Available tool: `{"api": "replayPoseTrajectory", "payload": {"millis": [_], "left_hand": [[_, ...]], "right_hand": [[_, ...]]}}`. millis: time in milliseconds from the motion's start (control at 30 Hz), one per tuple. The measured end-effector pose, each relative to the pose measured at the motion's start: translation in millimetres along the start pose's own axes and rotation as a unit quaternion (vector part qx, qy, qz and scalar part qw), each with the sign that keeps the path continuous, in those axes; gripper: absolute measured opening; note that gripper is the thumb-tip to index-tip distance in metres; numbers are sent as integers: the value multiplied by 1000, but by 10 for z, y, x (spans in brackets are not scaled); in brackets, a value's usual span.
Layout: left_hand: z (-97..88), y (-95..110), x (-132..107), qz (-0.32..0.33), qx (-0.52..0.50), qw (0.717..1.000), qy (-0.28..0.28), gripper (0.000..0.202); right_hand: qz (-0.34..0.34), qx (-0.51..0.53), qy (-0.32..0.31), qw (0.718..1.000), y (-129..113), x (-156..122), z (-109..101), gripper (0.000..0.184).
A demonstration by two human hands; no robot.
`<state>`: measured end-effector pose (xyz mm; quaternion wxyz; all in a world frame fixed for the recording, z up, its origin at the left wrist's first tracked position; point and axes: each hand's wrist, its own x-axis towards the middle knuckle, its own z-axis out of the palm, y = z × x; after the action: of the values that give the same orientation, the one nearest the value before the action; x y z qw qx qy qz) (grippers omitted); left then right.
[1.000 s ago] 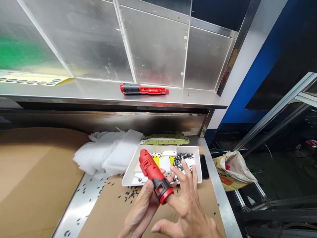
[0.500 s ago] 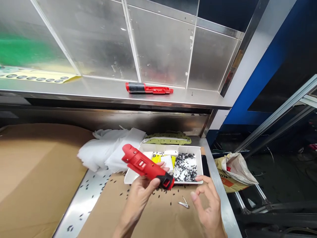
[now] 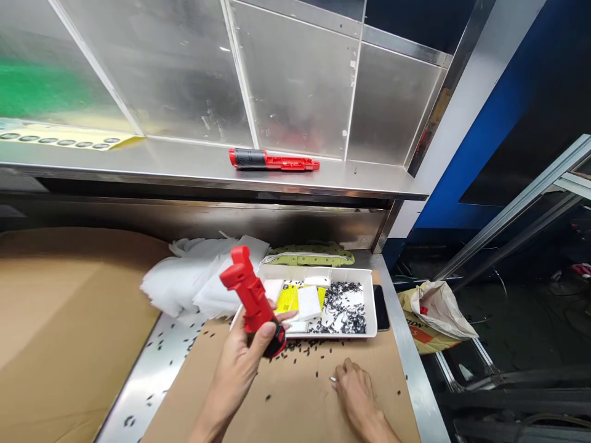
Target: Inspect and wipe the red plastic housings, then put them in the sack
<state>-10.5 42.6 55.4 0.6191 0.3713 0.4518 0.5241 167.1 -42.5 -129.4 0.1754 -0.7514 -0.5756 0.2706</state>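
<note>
My left hand (image 3: 242,360) is wrapped round a red plastic tool body with a black end (image 3: 252,298), held upright above the cardboard. My right hand (image 3: 353,387) is down on the cardboard sheet (image 3: 300,406), its fingers curled over a small metal clip (image 3: 332,379) whose tip shows at the fingertips. Just beyond both hands stands a white tray (image 3: 372,307) with small black parts, white pieces and a yellow label inside.
A second red and black tool (image 3: 272,161) lies on the steel shelf above. White foam sheets (image 3: 194,280) are piled left of the tray, a green strip (image 3: 314,253) behind it, a phone (image 3: 381,307) to its right. Small black bits litter the bench.
My left hand has tipped the red tool from lying sideways to upright. My right hand has dropped from mid-air onto the cardboard, over the metal clip.
</note>
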Motion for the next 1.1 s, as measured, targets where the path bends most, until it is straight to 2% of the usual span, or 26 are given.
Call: {"api": "replayPoseTrajectory", "payload": {"millis": [67, 133, 233, 300, 367, 433, 500, 600, 667, 733, 800, 867, 933, 1000, 1100], "left_hand": [[-9, -55, -59, 11, 33, 999, -9, 46], [-5, -118, -122, -64, -21, 998, -20, 43], [65, -195, -218, -206, -142, 968, -9, 34], [152, -223, -285, -248, -203, 947, 25, 30], [243, -239, -359, -268, -236, 933, 48, 26], [311, -249, -437, -285, -242, 925, 61, 22], [343, -259, -506, -282, -239, 927, 64, 27], [339, -267, -567, -274, -252, 927, 52, 45], [320, -266, -578, -286, -269, 918, 51, 44], [298, -260, -574, -305, -289, 907, 41, 40], [282, -249, -570, -318, -311, 896, 10, 38], [282, -230, -575, -319, -328, 889, -20, 37], [303, -200, -592, -312, -334, 889, -31, 36], [343, -165, -617, -307, -327, 894, -25, 36], [410, -133, -660, -295, -304, 906, -6, 43]], "right_hand": [[-10, 53, 15, 998, -3, -4, -81, 14], [-30, 123, 28, 992, -29, -46, -230, 14], [-59, 225, 41, 972, -143, -194, -530, 23], [-72, 324, 80, 940, -284, -345, -740, 36], [-87, 438, 137, 884, -461, -506, -921, 51], [-110, 520, 175, 829, -631, -633, -1050, 47], [-122, 544, 183, 810, -740, -692, -1126, 39], [-61, 590, 142, 793, -726, -655, -1174, 43], [-9, 647, 66, 760, -626, -592, -1180, 46], [14, 697, -17, 717, -520, -543, -1170, 49], [20, 719, -52, 693, -463, -531, -1146, 48], [18, 705, -5, 709, -480, -553, -1120, 37], [-5, 656, 90, 749, -551, -592, -1108, 32], [-45, 590, 174, 787, -638, -643, -1122, 32], [-122, 483, 247, 831, -724, -751, -1190, 31]]}}
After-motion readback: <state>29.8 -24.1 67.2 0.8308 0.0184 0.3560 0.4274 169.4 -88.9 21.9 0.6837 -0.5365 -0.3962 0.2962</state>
